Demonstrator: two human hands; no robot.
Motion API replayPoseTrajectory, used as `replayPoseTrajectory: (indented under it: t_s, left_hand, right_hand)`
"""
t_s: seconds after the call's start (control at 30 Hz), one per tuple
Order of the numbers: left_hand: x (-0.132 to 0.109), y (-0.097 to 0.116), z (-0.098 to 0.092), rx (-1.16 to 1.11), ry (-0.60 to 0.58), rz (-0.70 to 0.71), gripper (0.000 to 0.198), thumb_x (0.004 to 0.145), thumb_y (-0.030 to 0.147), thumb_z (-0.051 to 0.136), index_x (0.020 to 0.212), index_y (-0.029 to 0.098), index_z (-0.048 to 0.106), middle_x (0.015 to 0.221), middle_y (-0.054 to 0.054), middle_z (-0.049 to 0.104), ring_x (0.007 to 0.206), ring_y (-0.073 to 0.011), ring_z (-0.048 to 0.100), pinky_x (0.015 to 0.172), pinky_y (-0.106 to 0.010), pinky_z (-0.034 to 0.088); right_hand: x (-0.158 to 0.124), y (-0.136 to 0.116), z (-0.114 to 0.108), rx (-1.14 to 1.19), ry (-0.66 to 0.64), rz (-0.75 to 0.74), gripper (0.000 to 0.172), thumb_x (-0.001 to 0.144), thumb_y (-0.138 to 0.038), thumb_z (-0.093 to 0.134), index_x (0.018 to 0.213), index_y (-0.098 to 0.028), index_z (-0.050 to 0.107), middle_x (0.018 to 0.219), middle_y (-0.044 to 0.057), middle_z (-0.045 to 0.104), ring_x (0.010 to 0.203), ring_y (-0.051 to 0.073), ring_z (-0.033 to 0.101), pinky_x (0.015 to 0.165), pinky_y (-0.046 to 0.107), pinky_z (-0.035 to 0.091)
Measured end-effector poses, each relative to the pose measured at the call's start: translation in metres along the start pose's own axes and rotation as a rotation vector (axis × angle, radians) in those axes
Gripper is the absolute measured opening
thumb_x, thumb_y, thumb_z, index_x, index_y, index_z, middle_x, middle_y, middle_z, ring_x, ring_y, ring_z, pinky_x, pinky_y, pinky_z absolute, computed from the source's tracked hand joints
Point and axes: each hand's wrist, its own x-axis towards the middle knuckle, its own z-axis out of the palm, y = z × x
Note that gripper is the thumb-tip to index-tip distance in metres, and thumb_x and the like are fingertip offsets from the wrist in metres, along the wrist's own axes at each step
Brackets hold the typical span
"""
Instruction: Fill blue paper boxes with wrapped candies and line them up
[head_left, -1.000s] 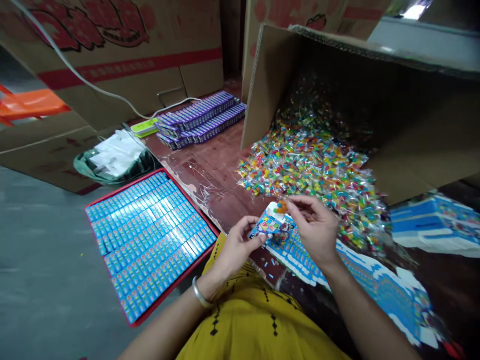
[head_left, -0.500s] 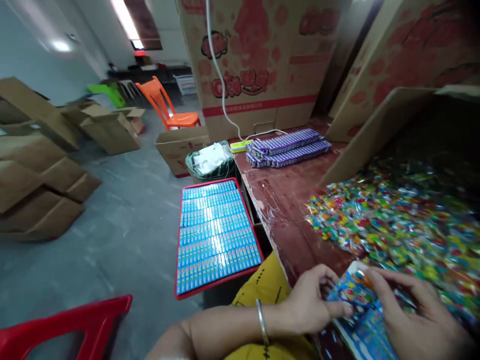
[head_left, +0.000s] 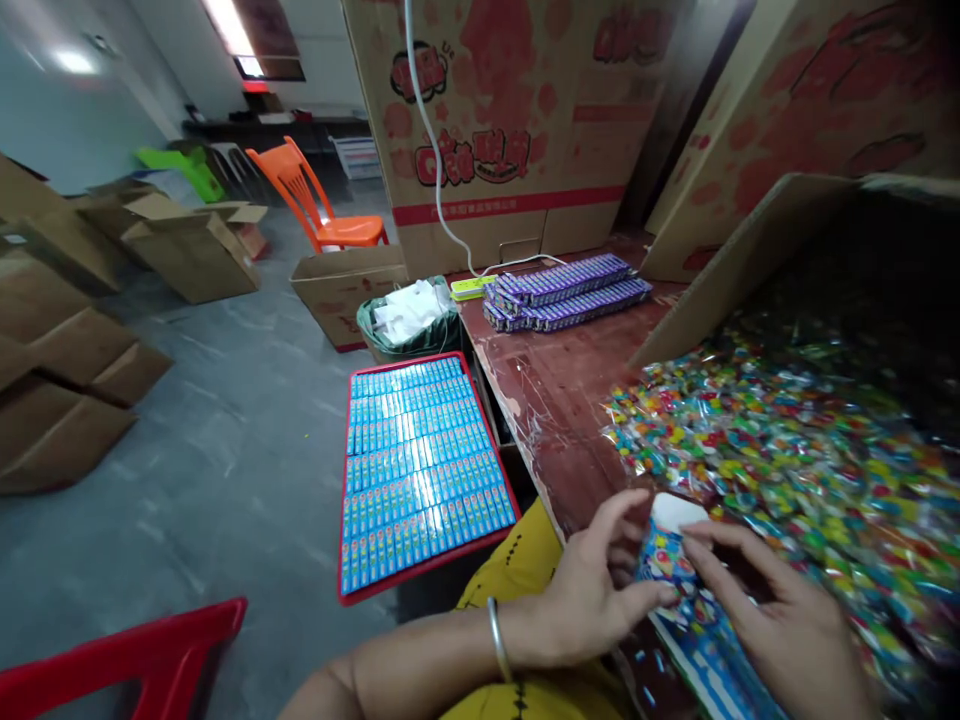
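Observation:
Low at the right, a small blue printed carton (head_left: 664,560) with a raised white flap is between my two hands. My left hand (head_left: 592,595), a silver bangle on its wrist, grips the carton's left side between thumb and fingers. My right hand (head_left: 787,620) has its thumb and fingertips closed on the carton's upper right edge; part of its grip is hidden. Beneath it lies a larger blue printed pack (head_left: 716,665), partly covered by my right hand. A heap of wrapped colourful candies (head_left: 795,450) spreads beside and beyond my right hand.
A red-rimmed tray (head_left: 343,575) filled with rows of small blue packs sits left of the brown table (head_left: 555,420). Purple strips of packs (head_left: 570,295) lie toward the back. Large cartons (head_left: 510,110), an orange chair (head_left: 349,230) and a red chair (head_left: 187,650) stand around.
The orange piece at my right fingertips is no longer visible, and the carton's white flap shows more. Both hands remain at the carton. The view has shifted slightly.

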Motion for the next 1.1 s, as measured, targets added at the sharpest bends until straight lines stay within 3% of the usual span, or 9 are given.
replayPoseTrajectory:
  t_s: [0.1, 0.23, 0.43, 0.6, 0.73, 0.8, 0.93, 1.1]
  left_hand:
    - [0.0, 0.005, -0.001, -0.035, -0.002, 0.003, 0.069, 0.072, 0.023, 0.078, 0.133, 0.028, 0.046, 0.113, -0.008, 0.06, 0.088, -0.0164, 0.062, 0.075, -0.029, 0.051]
    - [0.004, 0.012, -0.005, -0.062, -0.097, -0.016, 0.058, 0.075, 0.027, 0.076, 0.128, 0.025, 0.052, 0.113, -0.008, 0.061, 0.088, -0.0157, 0.062, 0.078, -0.03, 0.05]
    - [0.011, -0.001, -0.007, -0.144, -0.198, -0.19, 0.061, 0.063, 0.028, 0.085, 0.111, 0.019, 0.048, 0.094, -0.004, 0.059, 0.077, -0.0141, 0.062, 0.065, -0.025, 0.048]
    - [0.01, -0.005, 0.0, -0.2, -0.123, -0.155, 0.056, 0.066, 0.026, 0.083, 0.106, 0.021, 0.044, 0.1, -0.003, 0.058, 0.073, -0.0087, 0.059, 0.064, -0.021, 0.045]
    - [0.007, -0.002, 0.001, -0.187, -0.107, -0.185, 0.056, 0.068, 0.025, 0.081, 0.105, 0.023, 0.039, 0.096, 0.001, 0.057, 0.068, -0.0072, 0.059, 0.062, -0.02, 0.045]
    - [0.005, -0.001, -0.002, -0.127, -0.112, -0.166, 0.052, 0.073, 0.021, 0.077, 0.109, 0.023, 0.039, 0.098, 0.0, 0.057, 0.071, -0.0082, 0.06, 0.063, -0.021, 0.047]
    - [0.005, 0.0, -0.011, -0.006, -0.124, -0.093, 0.053, 0.079, 0.016, 0.069, 0.122, 0.026, 0.039, 0.108, -0.004, 0.057, 0.083, -0.0128, 0.062, 0.073, -0.027, 0.052]
    - [0.007, 0.006, -0.018, 0.052, -0.216, -0.11, 0.062, 0.08, 0.014, 0.069, 0.132, 0.027, 0.039, 0.115, -0.007, 0.058, 0.087, -0.0158, 0.064, 0.075, -0.031, 0.055]
  right_hand:
    - [-0.002, -0.011, 0.01, 0.212, 0.131, 0.086, 0.038, 0.074, -0.045, 0.071, 0.107, -0.027, 0.067, 0.097, 0.003, 0.075, 0.08, 0.021, 0.072, 0.065, 0.026, 0.06]
    - [-0.013, -0.008, 0.021, 0.228, 0.269, 0.127, 0.027, 0.075, -0.042, 0.072, 0.095, -0.024, 0.073, 0.092, 0.004, 0.075, 0.077, 0.021, 0.071, 0.071, 0.028, 0.06]
    - [-0.026, 0.004, 0.033, 0.298, 0.219, 0.106, 0.015, 0.08, -0.037, 0.068, 0.081, -0.022, 0.072, 0.099, 0.006, 0.071, 0.085, 0.022, 0.069, 0.072, 0.029, 0.058]
    - [-0.024, 0.001, 0.035, 0.466, 0.258, 0.166, 0.024, 0.077, -0.03, 0.073, 0.097, -0.024, 0.062, 0.099, 0.005, 0.069, 0.089, 0.021, 0.068, 0.076, 0.03, 0.056]
    - [-0.015, -0.004, 0.029, 0.491, 0.138, 0.13, 0.013, 0.082, -0.032, 0.069, 0.082, -0.021, 0.062, 0.088, 0.005, 0.068, 0.087, 0.019, 0.064, 0.079, 0.031, 0.053]
    - [-0.009, -0.007, 0.025, 0.491, 0.057, 0.16, 0.017, 0.082, -0.034, 0.068, 0.075, -0.02, 0.061, 0.082, 0.004, 0.066, 0.08, 0.018, 0.063, 0.072, 0.029, 0.052]
    - [0.002, -0.008, 0.018, 0.548, -0.128, 0.281, 0.025, 0.072, -0.038, 0.077, 0.082, -0.018, 0.066, 0.08, 0.003, 0.068, 0.075, 0.018, 0.063, 0.069, 0.029, 0.051]
    - [0.008, -0.005, 0.012, 0.609, -0.233, 0.335, 0.026, 0.076, -0.04, 0.075, 0.074, -0.016, 0.066, 0.07, 0.0, 0.065, 0.065, 0.013, 0.058, 0.064, 0.026, 0.046]
